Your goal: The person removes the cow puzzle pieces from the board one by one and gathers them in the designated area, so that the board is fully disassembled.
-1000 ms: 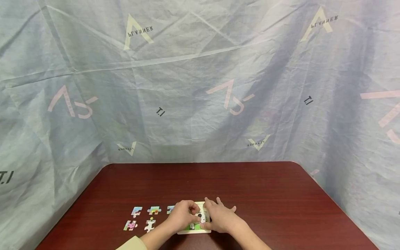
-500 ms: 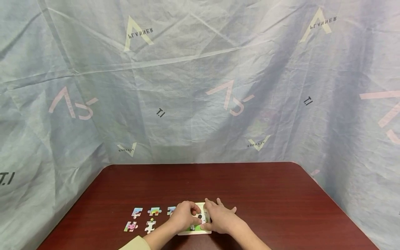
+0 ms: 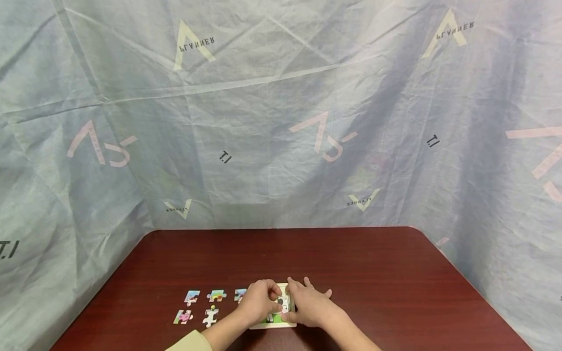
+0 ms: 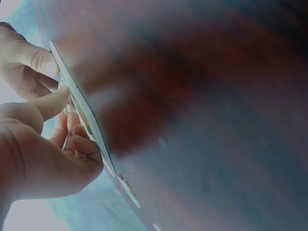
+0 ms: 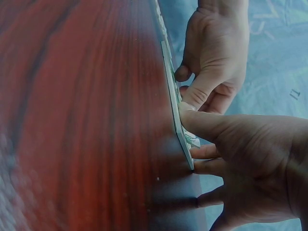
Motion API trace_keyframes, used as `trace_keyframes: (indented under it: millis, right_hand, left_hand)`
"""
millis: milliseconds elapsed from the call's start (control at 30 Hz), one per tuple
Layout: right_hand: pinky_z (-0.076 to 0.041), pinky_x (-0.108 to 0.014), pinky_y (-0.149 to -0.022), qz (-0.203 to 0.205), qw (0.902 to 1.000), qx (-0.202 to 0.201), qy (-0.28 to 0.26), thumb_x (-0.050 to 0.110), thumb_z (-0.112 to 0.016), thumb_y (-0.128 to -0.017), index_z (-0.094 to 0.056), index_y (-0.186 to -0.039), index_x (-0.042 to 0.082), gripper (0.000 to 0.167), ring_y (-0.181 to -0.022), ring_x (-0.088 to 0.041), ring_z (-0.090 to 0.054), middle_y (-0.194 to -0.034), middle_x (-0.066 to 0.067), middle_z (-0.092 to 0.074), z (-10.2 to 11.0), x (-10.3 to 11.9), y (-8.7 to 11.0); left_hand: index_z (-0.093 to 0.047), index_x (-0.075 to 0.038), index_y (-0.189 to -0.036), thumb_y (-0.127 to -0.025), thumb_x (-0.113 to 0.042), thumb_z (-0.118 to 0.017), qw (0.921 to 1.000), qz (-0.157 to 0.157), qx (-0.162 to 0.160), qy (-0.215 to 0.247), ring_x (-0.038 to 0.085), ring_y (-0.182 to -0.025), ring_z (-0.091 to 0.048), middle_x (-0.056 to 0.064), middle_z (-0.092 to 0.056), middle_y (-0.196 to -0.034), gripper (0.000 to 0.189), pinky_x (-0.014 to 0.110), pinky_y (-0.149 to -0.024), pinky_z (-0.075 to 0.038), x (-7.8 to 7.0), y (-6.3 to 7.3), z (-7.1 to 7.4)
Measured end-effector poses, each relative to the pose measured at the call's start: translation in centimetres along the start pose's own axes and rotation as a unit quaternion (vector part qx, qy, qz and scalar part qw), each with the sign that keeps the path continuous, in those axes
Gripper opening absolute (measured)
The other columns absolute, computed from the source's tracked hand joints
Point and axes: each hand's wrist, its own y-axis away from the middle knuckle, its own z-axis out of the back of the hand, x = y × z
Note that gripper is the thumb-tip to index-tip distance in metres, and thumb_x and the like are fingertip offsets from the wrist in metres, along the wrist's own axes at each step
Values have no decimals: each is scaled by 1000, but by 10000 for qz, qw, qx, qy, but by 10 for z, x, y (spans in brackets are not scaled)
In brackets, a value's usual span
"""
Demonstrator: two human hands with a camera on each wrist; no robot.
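Observation:
A small puzzle board with a pale rim [image 3: 273,327] and a green, black and white picture lies near the front of the table, between both hands. My left hand [image 3: 255,304] pinches a black-and-white puzzle piece [image 3: 284,303] between thumb and fingers over the board. On the right side, my right hand [image 3: 311,306] rests at the board with its fingers spread and fairly straight, its thumb close to the piece. The right wrist view has the piece [image 5: 192,140] tilted up from the board [image 5: 172,91]. Much of the picture is hidden under the hands.
Several loose jigsaw pieces lie left of the board, among them a pink one [image 3: 183,317], a white one [image 3: 210,317] and a yellow-blue one [image 3: 217,295]. Another [image 3: 239,294] is partly behind my left hand. Grey printed cloth [image 3: 272,146] hangs beyond the dark red table [image 3: 351,258].
Both hands stay at the board in nearly the same place. The black-and-white piece between them has shifted slightly. The loose pieces have not moved.

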Motion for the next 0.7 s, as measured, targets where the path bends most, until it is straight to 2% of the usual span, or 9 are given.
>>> trace_keyframes:
  millis: [100,300,467,700]
  right_hand:
    - [-26,-99,-84,-18,10000,26,-1,59,-80,-88,-54,-143,21,71,-153,-54,-38,-169,-6,-43,-3,-3,-2]
    - [-25,-99,-85,4,9999,117,16,62,-77,-90,-53,-147,20,75,-154,-55,-35,-170,-5,-40,-5,-5,-5]
    - [-26,-99,-84,60,10000,-10,-3,64,-77,-88,-54,-144,22,74,-152,-56,-38,-169,-5,-43,-2,-3,-2]
    - [-26,-98,-85,0,10000,1,-23,65,-76,-88,-53,-146,21,76,-153,-55,-36,-169,-7,-42,-3,-3,-2]
  left_hand:
    - [-68,-8,-87,-75,4,-87,9999,-83,-72,57,7,-65,-50,1,-62,-76,25,22,-58,-41,0,0,0]
    - [-69,-6,-85,-81,5,-81,9993,-233,-175,250,5,-64,-51,1,-64,-74,16,20,-57,-41,1,2,0]
    - [-69,-8,-84,-85,4,-79,9986,-335,-319,272,3,-66,-51,-1,-65,-75,15,20,-59,-42,2,3,1]
    - [-69,-8,-87,-87,2,-78,9980,-342,-371,375,3,-70,-52,-3,-63,-77,14,19,-62,-44,7,5,6]
